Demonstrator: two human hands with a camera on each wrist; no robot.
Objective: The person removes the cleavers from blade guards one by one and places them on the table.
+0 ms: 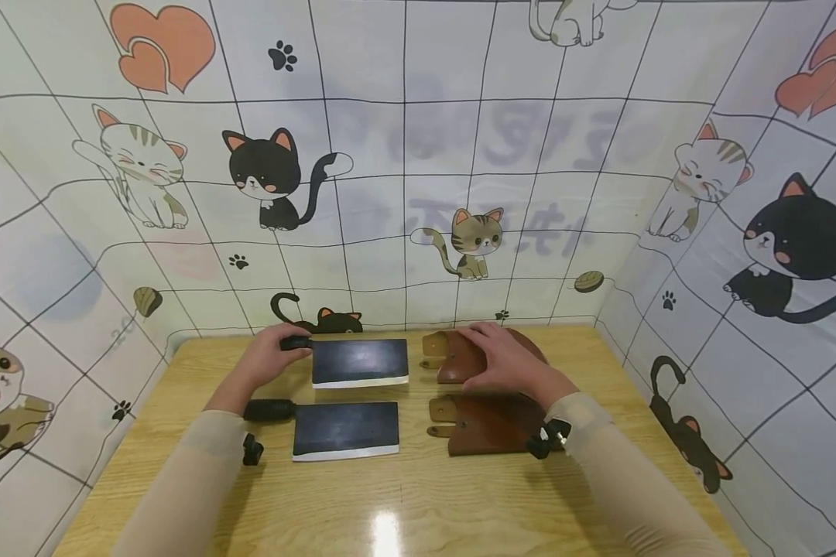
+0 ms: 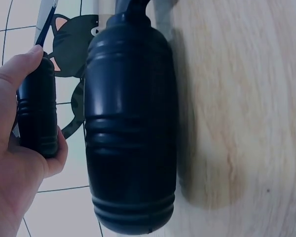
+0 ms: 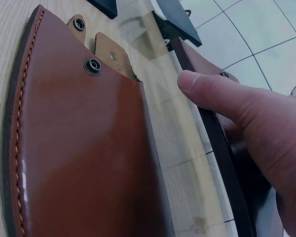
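My left hand grips the black handle of the far cleaver, whose dark blade points right with its pale cutting edge toward me. A second cleaver lies nearer on the table; its ribbed black handle looms large in the left wrist view. On the right, my right hand holds the far brown leather sheath, thumb along its near side; the fingers are partly hidden in the right wrist view. Closer to me lies a matching sheath, its strap and snap unfastened, toward the left.
The wooden table carries both cleavers and both sheaths. White sheeting with grid lines and cartoon cats stands along the back and both sides. Small black wrist mounts sit at my sleeves.
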